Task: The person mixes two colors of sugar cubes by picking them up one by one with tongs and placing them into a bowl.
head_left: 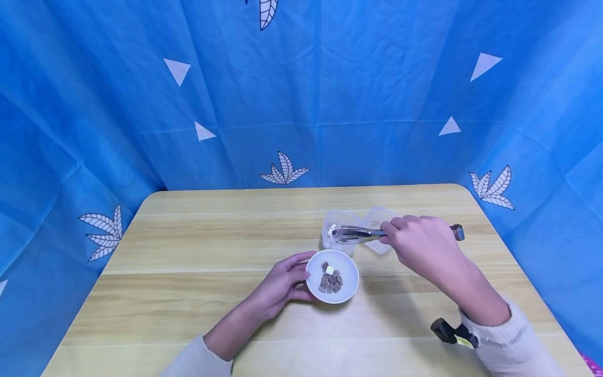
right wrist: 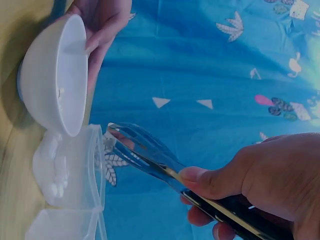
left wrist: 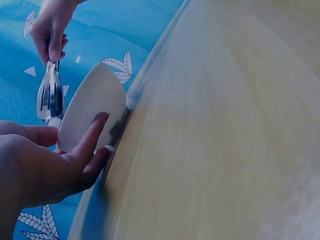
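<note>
My left hand [head_left: 285,280] holds a white bowl [head_left: 350,285] by its left side, thumb at the rim and fingers against the outer wall. Inside the bowl lie several brown cubes [head_left: 332,281] and one white cube [head_left: 330,270]. Metal tongs [right wrist: 160,162] are gripped in my right hand [head_left: 424,248], thumb on one arm and fingers curled below. Their slotted ends hover at the mouth of a clear plastic container [head_left: 325,243] just behind the bowl. White pieces [right wrist: 57,170] sit in that container. Whether the tongs pinch a piece, I cannot tell.
A second clear plastic part [head_left: 382,246], like an open lid or another compartment, adjoins the container on the right. Everything stands on a wood-grain table [head_left: 188,235]. A blue patterned curtain [head_left: 282,94] hangs around it. A black device [head_left: 445,331] is strapped to my right wrist.
</note>
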`<state>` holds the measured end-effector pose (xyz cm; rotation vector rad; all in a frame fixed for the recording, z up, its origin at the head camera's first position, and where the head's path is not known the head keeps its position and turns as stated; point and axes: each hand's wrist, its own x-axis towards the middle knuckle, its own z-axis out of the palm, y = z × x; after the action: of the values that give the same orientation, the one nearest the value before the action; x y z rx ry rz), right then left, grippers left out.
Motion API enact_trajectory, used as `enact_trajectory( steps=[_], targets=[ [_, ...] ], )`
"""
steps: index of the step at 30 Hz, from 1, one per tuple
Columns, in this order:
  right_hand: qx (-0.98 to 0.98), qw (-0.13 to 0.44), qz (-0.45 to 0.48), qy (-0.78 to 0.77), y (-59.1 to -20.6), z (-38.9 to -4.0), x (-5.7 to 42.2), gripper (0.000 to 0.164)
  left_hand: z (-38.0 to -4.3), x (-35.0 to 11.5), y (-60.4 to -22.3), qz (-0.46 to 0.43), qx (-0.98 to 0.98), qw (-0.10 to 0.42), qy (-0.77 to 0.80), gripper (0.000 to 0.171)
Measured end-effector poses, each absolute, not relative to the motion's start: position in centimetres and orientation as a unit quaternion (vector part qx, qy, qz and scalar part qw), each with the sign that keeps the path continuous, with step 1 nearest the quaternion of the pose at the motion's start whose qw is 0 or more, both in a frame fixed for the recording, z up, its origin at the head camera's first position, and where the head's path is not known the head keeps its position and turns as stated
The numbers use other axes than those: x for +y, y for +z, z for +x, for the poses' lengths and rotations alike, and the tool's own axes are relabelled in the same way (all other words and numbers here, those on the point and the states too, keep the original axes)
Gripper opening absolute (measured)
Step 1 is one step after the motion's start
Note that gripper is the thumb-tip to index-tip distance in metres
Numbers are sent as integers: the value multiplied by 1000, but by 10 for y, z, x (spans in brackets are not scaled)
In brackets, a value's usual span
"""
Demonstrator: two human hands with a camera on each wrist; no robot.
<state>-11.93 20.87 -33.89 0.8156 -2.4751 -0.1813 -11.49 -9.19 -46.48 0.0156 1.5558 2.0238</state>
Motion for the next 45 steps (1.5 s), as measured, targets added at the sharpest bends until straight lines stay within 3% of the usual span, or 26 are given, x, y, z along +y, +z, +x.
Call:
enact_trajectory(
  steps=[9,19,27,45],
  targets=[
    [-910,264,311,-69,-337,-106,209,28,-115,-93,-465,5,584,288,759,59],
    [-925,229,297,-67,-338,-104,207,29,-116,-95,-465,4,585,288,758,59],
    [-918,263,293,-56,-337,-119,208,26,-116,-94,-464,5,584,289,759,61],
    [-908,268,310,-90,-369,-155,195,23,-116,-93,-464,3,584,291,758,59]
  ],
)
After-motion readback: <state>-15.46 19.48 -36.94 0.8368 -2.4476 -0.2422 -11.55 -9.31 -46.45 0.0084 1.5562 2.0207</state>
